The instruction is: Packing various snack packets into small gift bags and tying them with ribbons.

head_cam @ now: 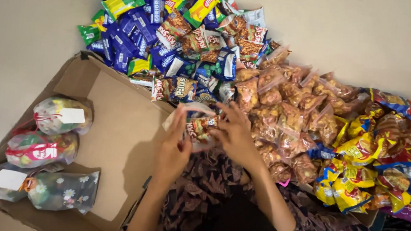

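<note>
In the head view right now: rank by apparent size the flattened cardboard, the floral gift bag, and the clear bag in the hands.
1. Flattened cardboard, by far the largest.
2. Floral gift bag.
3. Clear bag, partly hidden by the left hand and right hand, so its rank against the floral bag is unsure.

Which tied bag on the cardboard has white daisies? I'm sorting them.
The dark bag nearest the camera, bottom right of the four; the others look clear, without daisies.

Dim warm indoor light, soft shadows, glare on wrappers, slight blur.
</note>
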